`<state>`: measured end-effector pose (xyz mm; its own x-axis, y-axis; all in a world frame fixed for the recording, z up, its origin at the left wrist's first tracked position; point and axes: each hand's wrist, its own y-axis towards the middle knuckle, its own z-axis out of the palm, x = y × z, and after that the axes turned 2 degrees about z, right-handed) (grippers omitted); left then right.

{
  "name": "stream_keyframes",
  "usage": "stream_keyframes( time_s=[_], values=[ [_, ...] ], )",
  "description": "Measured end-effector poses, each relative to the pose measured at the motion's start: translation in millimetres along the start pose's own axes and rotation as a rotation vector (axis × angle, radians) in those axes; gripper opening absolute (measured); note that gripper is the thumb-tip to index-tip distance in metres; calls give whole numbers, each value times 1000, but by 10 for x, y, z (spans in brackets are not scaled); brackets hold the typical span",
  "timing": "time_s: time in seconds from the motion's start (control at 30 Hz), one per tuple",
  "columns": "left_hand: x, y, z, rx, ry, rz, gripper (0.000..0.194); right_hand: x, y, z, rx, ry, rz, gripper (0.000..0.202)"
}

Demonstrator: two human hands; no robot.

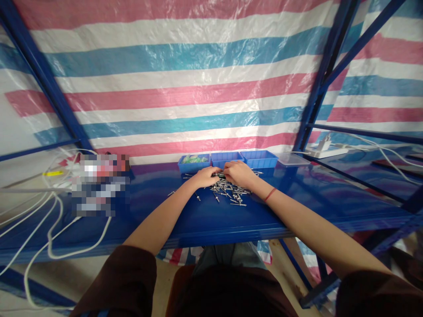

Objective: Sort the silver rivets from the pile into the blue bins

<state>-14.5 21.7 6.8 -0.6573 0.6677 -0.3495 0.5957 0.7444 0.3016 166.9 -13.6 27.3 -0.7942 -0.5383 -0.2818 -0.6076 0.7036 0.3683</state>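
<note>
A loose pile of silver rivet-like metal pins (231,190) lies on the blue tabletop (205,222). Over the pile's far left part, my left hand (206,177) has its fingers bent toward the other hand. Close beside it, my right hand (239,173) is curled, with a red band on its wrist. Between the fingertips of both hands a small dark greenish item (219,175) shows in part; too little is visible to name it. Several single pins lie scattered around the pile's near and left sides.
Behind the hands stand a blue bin with green pieces (194,163) and two more blue bins (226,157) (259,159). A clear lid or tray (292,159) lies right of them. White cables (54,220) cross the left side; a power strip (327,150) sits at the right.
</note>
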Motion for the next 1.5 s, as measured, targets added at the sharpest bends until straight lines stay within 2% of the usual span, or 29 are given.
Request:
stream_keyframes(
  time_s=[0.1,0.23,0.33,0.4,0.53,0.6,0.7,0.83,0.9,0.97,1.1,1.23,1.4,1.5],
  values=[
    [-6,-22,1,-64,11,36,37,-51,-8,-40,-98,159,36,19],
    [-37,13,15,-242,-72,152,33,-123,-20,-71,-248,479,78,15],
    [-68,65,36,-286,-259,107,29,-162,-22,-32,-315,767,169,17],
    [-94,84,52,-294,-407,42,30,-171,-18,21,-301,951,233,22],
    [-151,77,62,-293,-605,-34,34,-157,1,119,-159,1163,289,27],
    [-175,69,51,-280,-631,-83,38,-154,2,128,-168,1130,315,24],
    [-205,65,17,-268,-693,-183,48,-162,-35,76,-329,880,320,22],
    [-256,45,-40,-192,-899,-312,63,-163,-120,-29,-496,569,149,25],
    [-280,25,-58,-133,-1006,-307,58,-152,-145,-55,-531,528,74,27],
    [-291,5,-62,-85,-1068,-249,45,-139,-151,-61,-552,502,26,28],
    [-274,-14,-29,-26,-1107,-161,26,-98,-145,-67,-538,464,-2,27],
    [-282,1,30,-90,-1168,-180,27,9,-150,-105,-490,471,67,29],
    [-350,35,64,-129,-1324,-263,19,156,-142,-131,-367,401,319,33],
    [-377,34,55,-166,-1395,-297,22,167,-115,-101,-354,420,398,34]
  ],
)
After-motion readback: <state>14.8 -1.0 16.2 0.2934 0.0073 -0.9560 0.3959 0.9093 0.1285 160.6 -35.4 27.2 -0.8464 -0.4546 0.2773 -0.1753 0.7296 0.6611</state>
